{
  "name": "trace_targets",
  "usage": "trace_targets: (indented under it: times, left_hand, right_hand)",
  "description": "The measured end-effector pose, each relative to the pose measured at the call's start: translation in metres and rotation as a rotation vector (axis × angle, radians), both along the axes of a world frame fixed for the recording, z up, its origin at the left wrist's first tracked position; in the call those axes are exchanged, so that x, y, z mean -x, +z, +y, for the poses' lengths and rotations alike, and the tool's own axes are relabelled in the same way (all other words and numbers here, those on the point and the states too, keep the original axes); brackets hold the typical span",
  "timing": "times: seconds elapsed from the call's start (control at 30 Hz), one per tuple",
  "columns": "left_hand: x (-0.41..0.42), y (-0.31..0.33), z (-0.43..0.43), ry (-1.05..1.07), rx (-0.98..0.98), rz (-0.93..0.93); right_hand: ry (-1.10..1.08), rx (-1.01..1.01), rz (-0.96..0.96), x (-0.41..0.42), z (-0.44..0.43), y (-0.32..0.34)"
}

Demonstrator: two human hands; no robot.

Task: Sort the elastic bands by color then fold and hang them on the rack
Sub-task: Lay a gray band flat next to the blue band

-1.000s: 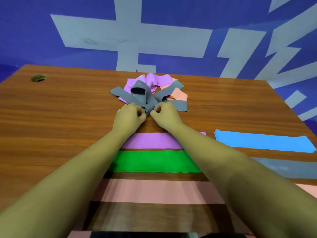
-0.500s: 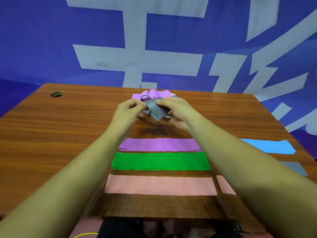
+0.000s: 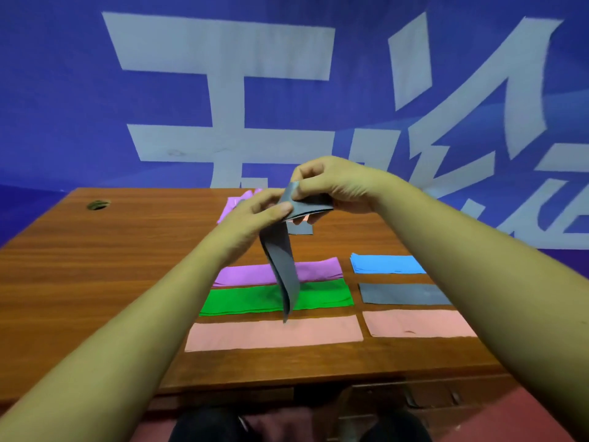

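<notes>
A grey elastic band (image 3: 283, 266) hangs in the air above the wooden table (image 3: 95, 282). My left hand (image 3: 255, 215) and my right hand (image 3: 331, 186) both pinch its top end, and its loose loop drops toward the sorted piles. Flat on the table lie a purple pile (image 3: 318, 270), a green pile (image 3: 248, 300), a pink pile (image 3: 274, 334), a blue pile (image 3: 387, 263), a grey pile (image 3: 401, 294) and a second pink pile (image 3: 417, 323). Behind my hands, an unsorted heap (image 3: 232, 204) of purple and grey bands is mostly hidden. No rack is in view.
A blue wall banner (image 3: 63, 90) with large pale characters stands right behind the table. A round cable hole (image 3: 98, 204) sits at the table's far left. The table's near edge and dark drawers (image 3: 414, 397) show below, above my legs.
Both hands have lifted a grey band up out of the far heap; it now hangs down in the air. The camera has tilted up and back.
</notes>
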State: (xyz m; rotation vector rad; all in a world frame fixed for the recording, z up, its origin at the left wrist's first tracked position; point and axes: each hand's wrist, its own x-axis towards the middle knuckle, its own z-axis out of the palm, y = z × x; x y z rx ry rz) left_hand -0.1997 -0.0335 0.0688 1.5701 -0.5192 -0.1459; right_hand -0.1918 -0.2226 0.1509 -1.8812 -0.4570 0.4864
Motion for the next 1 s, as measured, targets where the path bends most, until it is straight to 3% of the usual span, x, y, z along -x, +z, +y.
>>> trace_targets:
  times: [0.2,0.4,0.63,0.77,1.0]
  left_hand:
    - [0.022,-0.009,-0.025,-0.195,0.072,0.131]
    - [0.036,-0.035,-0.024,-0.432,-0.337,0.328]
    - [0.038,-0.053,-0.021,-0.34,-0.308,0.41]
    - [0.037,-0.061,-0.023,-0.26,-0.387,0.427]
    - [0.034,-0.07,-0.048,0.09,-0.344,0.32]
  right_hand:
    - [-0.009,0.023,0.022,0.027,-0.044,0.006]
    - [-0.151,0.017,0.037,0.041,-0.098,-0.017]
    - [-0.471,0.016,0.017,0.049,-0.159,-0.051]
    - [-0.696,-0.019,0.021,0.055,-0.189,-0.074]
    - [-0.895,0.002,0.075,0.064,-0.227,-0.108]
